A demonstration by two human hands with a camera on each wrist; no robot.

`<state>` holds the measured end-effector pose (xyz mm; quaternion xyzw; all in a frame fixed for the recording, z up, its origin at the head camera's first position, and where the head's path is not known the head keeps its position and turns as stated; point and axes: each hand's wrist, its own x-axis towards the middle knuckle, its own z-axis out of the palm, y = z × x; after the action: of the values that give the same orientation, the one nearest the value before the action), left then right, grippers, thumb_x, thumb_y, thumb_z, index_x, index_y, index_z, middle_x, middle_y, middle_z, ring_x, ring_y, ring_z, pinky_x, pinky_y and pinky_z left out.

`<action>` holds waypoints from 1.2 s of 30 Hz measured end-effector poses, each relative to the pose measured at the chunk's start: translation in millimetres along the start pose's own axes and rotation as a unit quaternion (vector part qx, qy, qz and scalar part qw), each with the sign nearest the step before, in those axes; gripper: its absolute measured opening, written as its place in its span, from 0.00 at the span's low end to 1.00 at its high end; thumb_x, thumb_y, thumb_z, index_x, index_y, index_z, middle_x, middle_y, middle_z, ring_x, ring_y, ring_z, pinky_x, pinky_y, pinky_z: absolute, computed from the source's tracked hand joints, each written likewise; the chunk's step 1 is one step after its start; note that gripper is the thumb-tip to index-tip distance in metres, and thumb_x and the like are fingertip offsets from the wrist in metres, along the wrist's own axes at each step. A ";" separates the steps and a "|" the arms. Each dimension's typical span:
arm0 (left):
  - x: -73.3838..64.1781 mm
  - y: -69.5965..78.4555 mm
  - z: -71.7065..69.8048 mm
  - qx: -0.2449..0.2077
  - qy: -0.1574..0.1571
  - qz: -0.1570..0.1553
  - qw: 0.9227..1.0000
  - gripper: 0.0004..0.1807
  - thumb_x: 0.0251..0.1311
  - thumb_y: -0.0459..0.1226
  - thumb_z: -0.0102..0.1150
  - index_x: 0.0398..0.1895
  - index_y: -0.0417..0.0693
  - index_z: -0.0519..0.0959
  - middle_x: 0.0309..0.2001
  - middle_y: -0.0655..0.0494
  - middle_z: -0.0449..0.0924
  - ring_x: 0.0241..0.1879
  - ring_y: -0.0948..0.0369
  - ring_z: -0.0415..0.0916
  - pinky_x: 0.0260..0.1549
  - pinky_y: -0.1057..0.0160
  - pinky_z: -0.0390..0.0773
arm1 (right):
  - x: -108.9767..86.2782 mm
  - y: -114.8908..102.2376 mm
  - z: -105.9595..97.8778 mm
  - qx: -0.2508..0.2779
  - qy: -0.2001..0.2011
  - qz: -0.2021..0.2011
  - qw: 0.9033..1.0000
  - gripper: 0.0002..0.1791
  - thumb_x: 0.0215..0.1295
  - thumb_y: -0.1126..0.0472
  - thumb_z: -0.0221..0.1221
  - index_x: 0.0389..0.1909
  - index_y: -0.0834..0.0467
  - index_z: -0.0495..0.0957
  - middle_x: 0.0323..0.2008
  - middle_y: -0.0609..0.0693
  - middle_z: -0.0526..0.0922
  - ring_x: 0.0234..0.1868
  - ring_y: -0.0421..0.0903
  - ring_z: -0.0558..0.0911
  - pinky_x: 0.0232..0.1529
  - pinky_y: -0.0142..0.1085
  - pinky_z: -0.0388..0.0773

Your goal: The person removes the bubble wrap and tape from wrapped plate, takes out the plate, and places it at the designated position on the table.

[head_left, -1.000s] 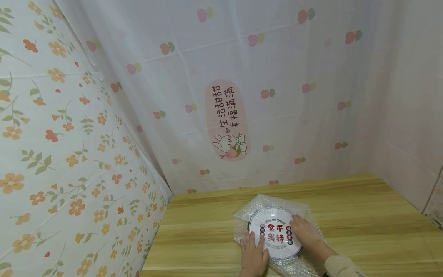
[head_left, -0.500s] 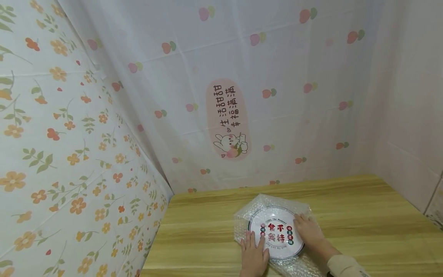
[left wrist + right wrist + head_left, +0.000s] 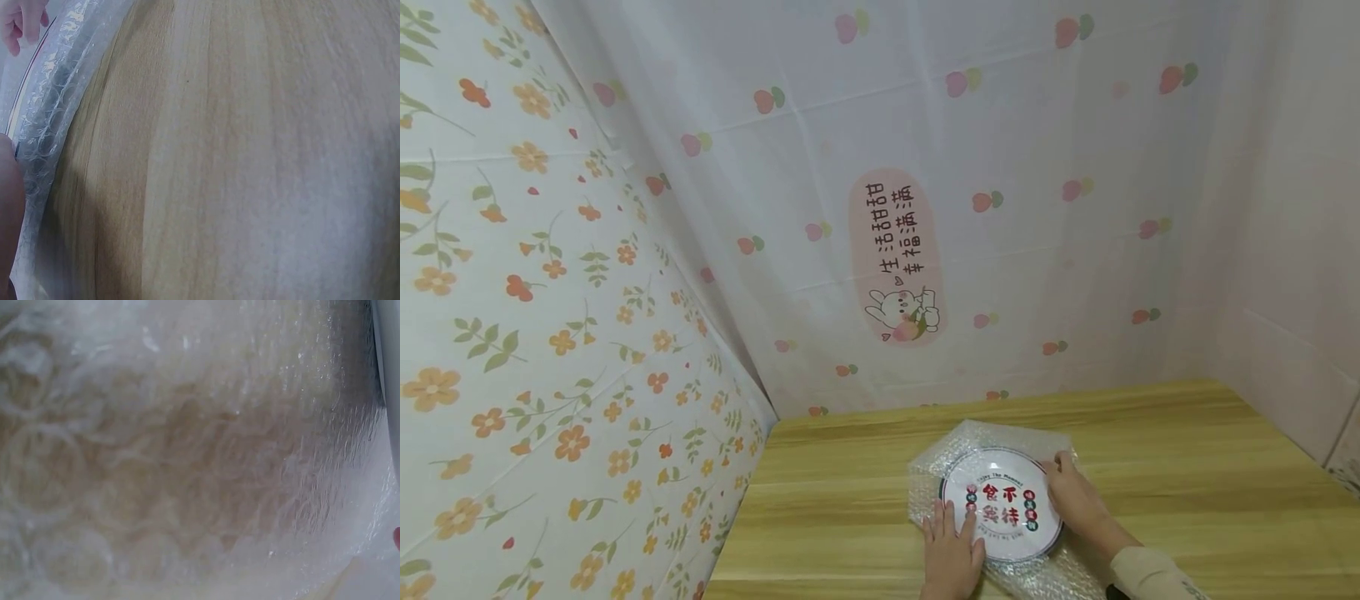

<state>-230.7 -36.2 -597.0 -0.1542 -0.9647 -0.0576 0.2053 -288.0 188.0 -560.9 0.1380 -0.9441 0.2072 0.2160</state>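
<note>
A round white plate (image 3: 1000, 542) with red characters and a dark rim line lies face up on the table, with bubble wrap (image 3: 977, 432) about it. On the plate's lower left edge my left hand (image 3: 951, 550) rests with its fingers stretched out and spread. My right hand (image 3: 1082, 504) is at the plate's right edge, touching the wrap there with bent fingers; whether they pinch it is hidden. The left wrist view shows the right hand's fingertips (image 3: 31, 19) over the plate. In the right wrist view, bubble wrap (image 3: 156, 456) fills most of the picture.
The wood-grain table (image 3: 820, 500) extends to both sides of the wrap. Behind it hangs a pale curtain (image 3: 1037, 275) with a fruit pattern, and at the left a flowered cloth (image 3: 572, 333). A pale wall (image 3: 1285, 333) stands at the right.
My right hand has shifted slightly right along the plate's edge, and its fingers look more bent and raised. The left hand stays in place on the plate.
</note>
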 end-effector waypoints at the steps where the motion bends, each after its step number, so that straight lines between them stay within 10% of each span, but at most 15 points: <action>1: 0.0 0.1 0.0 0.001 -0.001 0.000 1.000 0.22 0.59 0.49 0.44 0.53 0.54 0.74 0.56 0.43 0.66 0.60 0.45 0.57 0.51 0.44 0.60 | 0.6 0.5 0.5 0.007 0.011 -0.002 1.000 0.11 0.58 0.70 0.51 0.40 0.72 0.69 0.34 0.62 0.68 0.26 0.51 0.72 0.22 0.43 0.72; 6: -0.2 0.3 0.3 0.002 -0.002 -0.002 1.000 0.22 0.59 0.49 0.43 0.54 0.55 0.73 0.57 0.43 0.66 0.60 0.45 0.57 0.51 0.44 0.59 | 4.9 3.6 2.2 -0.023 0.066 -0.069 0.995 0.15 0.46 0.75 0.59 0.38 0.73 0.71 0.30 0.58 0.64 0.24 0.46 0.67 0.20 0.38 0.70; 36: -1.1 -0.6 2.7 0.005 0.022 0.005 1.000 0.21 0.58 0.49 0.45 0.53 0.55 0.74 0.55 0.42 0.67 0.59 0.45 0.58 0.50 0.43 0.61 | 29.3 16.8 -11.1 -0.026 0.021 -0.060 0.998 0.33 0.44 0.71 0.62 0.54 0.74 0.63 0.57 0.73 0.60 0.54 0.67 0.65 0.49 0.56 0.64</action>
<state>-230.9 -36.6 -599.9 -0.1573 -0.9593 -0.0555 0.2278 -315.5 202.8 -543.7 0.1844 -0.9345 0.1723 0.2509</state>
